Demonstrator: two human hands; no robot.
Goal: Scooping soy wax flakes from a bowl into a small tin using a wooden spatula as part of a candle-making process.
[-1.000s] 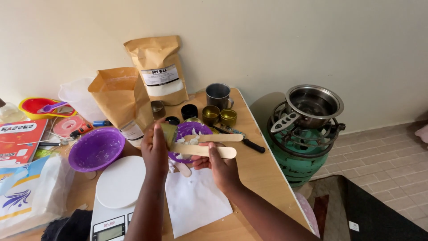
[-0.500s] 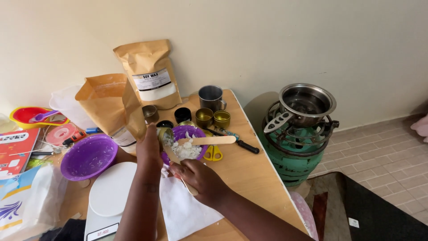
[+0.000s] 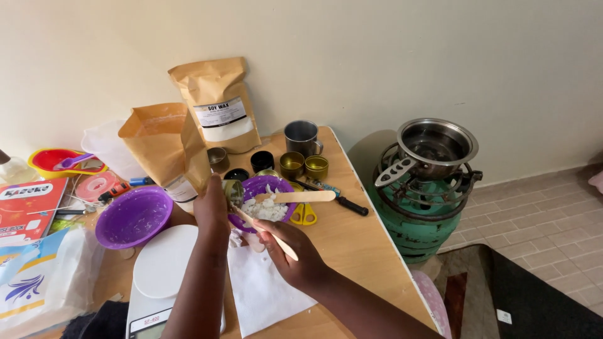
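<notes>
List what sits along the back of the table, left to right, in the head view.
Red bowl → open paper bag → sealed paper bag → steel mug → then, off the table, pot on gas stove.

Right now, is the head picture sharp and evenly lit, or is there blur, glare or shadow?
Head view: soft, even light and mostly sharp; the left hand with its tin and the right hand with its stick are slightly soft; the pot shows mild glare; faint shadows lie behind the bags; the edges bend a little.
</notes>
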